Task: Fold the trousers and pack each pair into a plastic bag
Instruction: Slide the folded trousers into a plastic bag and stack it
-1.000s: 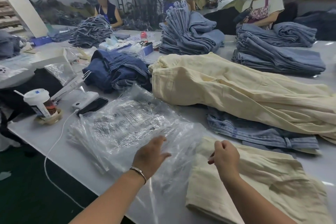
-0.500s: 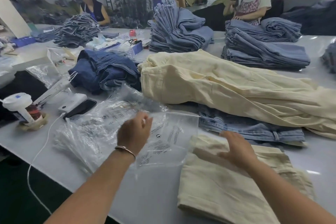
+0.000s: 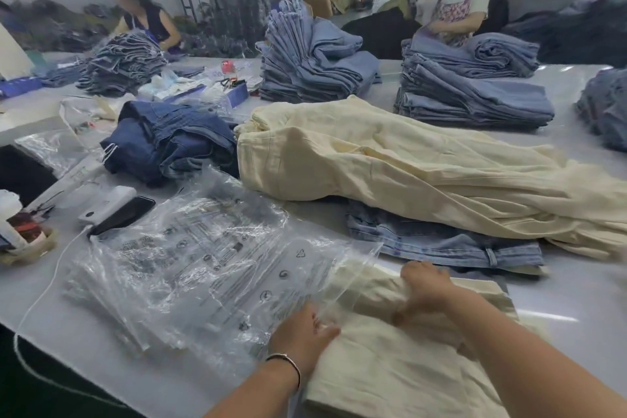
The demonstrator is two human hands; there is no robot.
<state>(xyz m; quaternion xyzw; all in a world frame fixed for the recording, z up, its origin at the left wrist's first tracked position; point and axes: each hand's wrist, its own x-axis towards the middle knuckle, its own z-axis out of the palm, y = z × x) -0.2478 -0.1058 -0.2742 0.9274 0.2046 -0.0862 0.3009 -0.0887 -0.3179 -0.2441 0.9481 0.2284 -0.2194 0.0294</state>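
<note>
Gripping 1 folded cream pair (image 3: 390, 370), R hand (image 3: 428, 285); L hand (image 3: 305, 332) pinches 1 plastic bag (image 3: 298, 268).

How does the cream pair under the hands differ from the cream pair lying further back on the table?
The near cream trousers are folded into a flat, compact rectangle; the far cream trousers lie unfolded at full length, rumpled. The near pair is gripped by both hands, its edge entering a clear plastic bag; the far pair is untouched, resting partly on blue jeans. Both share the same pale cream fabric.
</note>
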